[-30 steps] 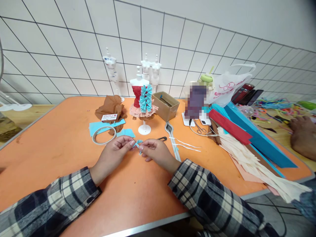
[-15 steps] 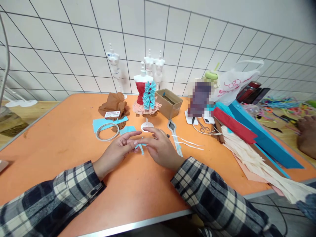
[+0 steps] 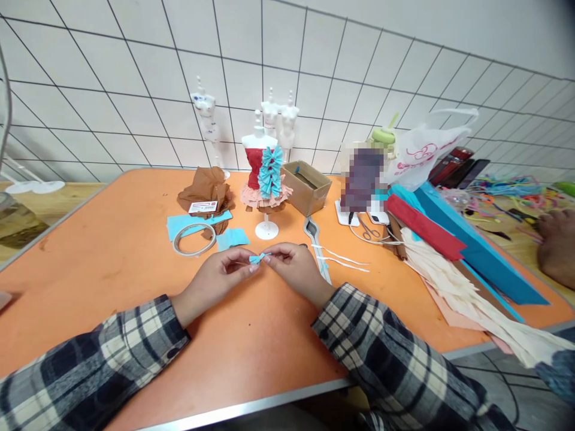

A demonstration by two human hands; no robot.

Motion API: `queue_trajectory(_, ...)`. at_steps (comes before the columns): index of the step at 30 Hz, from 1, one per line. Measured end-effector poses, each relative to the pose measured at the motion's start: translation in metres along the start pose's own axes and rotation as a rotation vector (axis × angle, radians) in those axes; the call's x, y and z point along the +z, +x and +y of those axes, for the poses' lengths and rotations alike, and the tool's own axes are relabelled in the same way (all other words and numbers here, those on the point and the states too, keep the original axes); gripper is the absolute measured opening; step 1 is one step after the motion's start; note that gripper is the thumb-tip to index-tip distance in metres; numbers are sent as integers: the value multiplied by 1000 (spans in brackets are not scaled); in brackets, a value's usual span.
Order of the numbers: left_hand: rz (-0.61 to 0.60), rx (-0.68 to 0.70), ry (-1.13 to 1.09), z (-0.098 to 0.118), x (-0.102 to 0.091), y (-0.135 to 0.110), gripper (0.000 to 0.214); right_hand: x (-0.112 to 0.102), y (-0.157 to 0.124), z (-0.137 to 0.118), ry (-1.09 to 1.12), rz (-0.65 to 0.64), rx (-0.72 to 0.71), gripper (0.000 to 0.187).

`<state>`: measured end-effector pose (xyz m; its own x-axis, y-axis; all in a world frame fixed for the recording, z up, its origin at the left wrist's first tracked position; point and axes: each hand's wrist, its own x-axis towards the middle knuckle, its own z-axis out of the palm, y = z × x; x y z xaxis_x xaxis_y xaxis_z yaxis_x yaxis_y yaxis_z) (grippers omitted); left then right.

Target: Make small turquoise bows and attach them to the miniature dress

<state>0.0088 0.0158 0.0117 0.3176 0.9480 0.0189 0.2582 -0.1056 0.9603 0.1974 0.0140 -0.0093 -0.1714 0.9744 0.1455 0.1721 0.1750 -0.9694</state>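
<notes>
Between my two hands is a small light-blue paper bow (image 3: 257,258), pinched narrow at its middle. My left hand (image 3: 220,272) grips its left end between thumb and fingers. The fingertips of my right hand (image 3: 294,266) pinch its right side. Just beyond stands a small white mannequin (image 3: 260,140) on a round base, dressed in a red bodice (image 3: 254,169) with blue ruffles (image 3: 271,173) down one side and a pink frilled skirt (image 3: 251,196). A light-blue paper piece (image 3: 232,238) and a roll of tape (image 3: 178,242) lie beyond my left hand.
Brown crumpled paper (image 3: 204,188) and a small white box (image 3: 203,208) sit at back left. Behind the dressed mannequin is a cardboard box (image 3: 317,194). To the right are tweezers (image 3: 312,230), white strips (image 3: 345,261), scissors (image 3: 369,231), coloured paper (image 3: 426,224) and another person's hand or foot (image 3: 557,251).
My hands have lowered slightly and their raised fingers have closed in. The blue paper, with ends hanging down before, is now held level as a bow between my fingertips.
</notes>
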Motion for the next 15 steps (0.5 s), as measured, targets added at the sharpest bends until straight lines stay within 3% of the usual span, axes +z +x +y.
queue_trajectory(4,61,45,93,3,5,0,29,4,-2,-1,77,-38,30,16)
queue_trajectory(8,98,94,231,4,3,-2,29,3,-5,-3,-164,83,-116,39)
queue_trajectory(12,56,157,349,0,1,-2,27,-1,-8,-9,-453,99,-380,16)
queue_trajectory(15,21,163,352,-4,1,-1,26,-2,-9,-10,-515,89,-397,10)
